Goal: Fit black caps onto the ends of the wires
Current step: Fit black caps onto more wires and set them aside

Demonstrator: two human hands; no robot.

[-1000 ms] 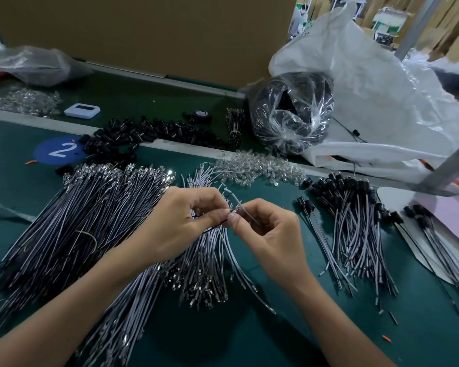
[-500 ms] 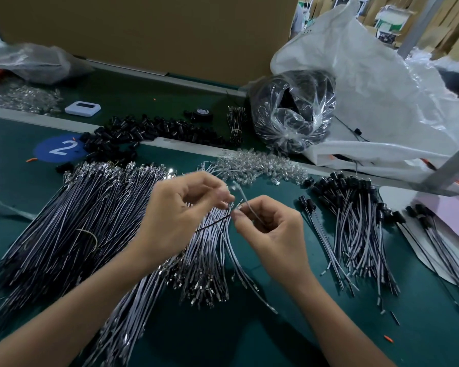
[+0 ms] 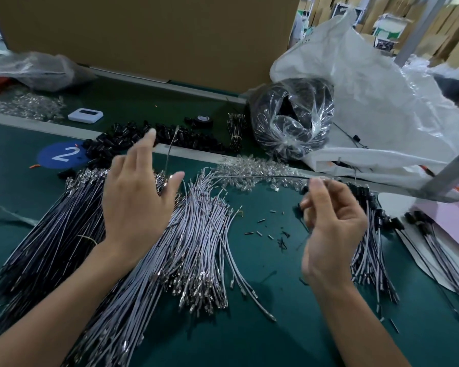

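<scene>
Right hand (image 3: 331, 221) pinching one wire (image 3: 263, 176); left hand (image 3: 135, 197) released above the uncapped wires (image 3: 196, 234).

The held wire runs blurred and roughly level, from the right thumb and forefinger leftward over a heap of clear parts (image 3: 257, 169). Whether a cap sits on its end cannot be told. The left hand's fingers are spread and straight, grasping nothing, above the uncapped wires fanned across the green mat (image 3: 289, 340). A second thin wire (image 3: 169, 149) stands beside the left thumb; contact cannot be told. The loose black caps (image 3: 186, 137) lie in a row beyond the left hand, next to a blue disc marked 2 (image 3: 61, 154). Capped wires (image 3: 368, 247) lie just right of the right hand. A clear bag of dark parts (image 3: 292, 117) sits behind them.
</scene>
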